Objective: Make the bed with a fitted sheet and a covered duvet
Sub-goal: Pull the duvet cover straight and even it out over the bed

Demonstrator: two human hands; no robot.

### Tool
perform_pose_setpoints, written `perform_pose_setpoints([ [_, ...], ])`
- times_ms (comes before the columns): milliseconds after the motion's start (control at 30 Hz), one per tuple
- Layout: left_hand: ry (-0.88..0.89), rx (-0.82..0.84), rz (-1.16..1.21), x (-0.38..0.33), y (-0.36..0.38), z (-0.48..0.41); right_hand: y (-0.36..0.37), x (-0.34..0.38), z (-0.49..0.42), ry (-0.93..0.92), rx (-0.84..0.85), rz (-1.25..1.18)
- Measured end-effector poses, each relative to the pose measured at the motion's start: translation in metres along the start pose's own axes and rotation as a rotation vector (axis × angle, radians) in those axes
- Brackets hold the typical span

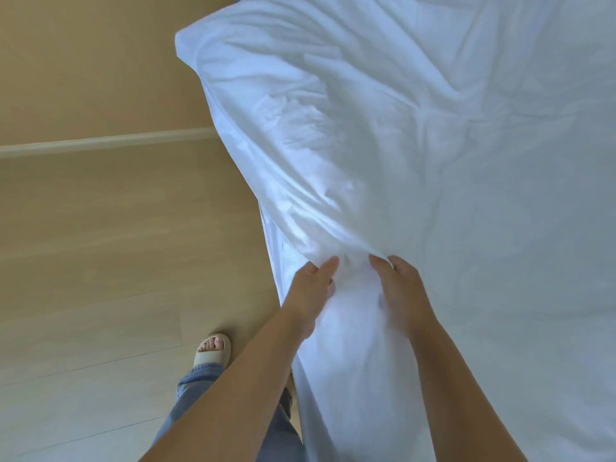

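The near edge of the white duvet (383,135) is gripped by both hands: the left hand (311,288) and right hand (401,290) are set close together, fingers curled into bunched cloth. From the grip the duvet is spread away and to the right, its long side edge running up-left beside the wooden floor (100,228); that edge is nearer the left hand

The white duvet (416,155) is creased and rumpled; a bunch of it is gripped by the fingers (329,264) of the left hand (311,288) and right hand (403,291); beyond the fingers it spreads wide to a rounded far-left corner; below them it hangs gathered.
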State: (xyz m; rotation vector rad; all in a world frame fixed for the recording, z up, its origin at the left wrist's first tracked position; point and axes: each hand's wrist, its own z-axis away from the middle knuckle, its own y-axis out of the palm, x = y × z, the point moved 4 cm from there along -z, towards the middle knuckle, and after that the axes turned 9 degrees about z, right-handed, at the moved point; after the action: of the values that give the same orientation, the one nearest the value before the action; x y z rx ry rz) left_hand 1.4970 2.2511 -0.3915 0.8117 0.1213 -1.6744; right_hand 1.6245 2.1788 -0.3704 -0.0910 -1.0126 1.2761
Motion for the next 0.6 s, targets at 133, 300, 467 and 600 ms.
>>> perform_pose_setpoints([
  [133, 0.062, -0.026, -0.068, 0.017, 0.015, -0.012, 0.009, -0.019, 0.000, 0.107, 0.193, -0.247],
  [300, 0.169, -0.049, 0.114, 0.010, 0.026, 0.003, 0.006, -0.046, 0.001, 0.193, 0.029, -0.201],
  [467, -0.082, 0.079, 0.248, 0.032, 0.032, 0.009, 0.013, -0.054, 0.012, -0.002, -0.095, 0.307],
  [600, -0.097, -0.080, 0.049, 0.042, 0.019, -0.003, 0.022, -0.060, 0.014, -0.051, -0.006, 0.437],
])
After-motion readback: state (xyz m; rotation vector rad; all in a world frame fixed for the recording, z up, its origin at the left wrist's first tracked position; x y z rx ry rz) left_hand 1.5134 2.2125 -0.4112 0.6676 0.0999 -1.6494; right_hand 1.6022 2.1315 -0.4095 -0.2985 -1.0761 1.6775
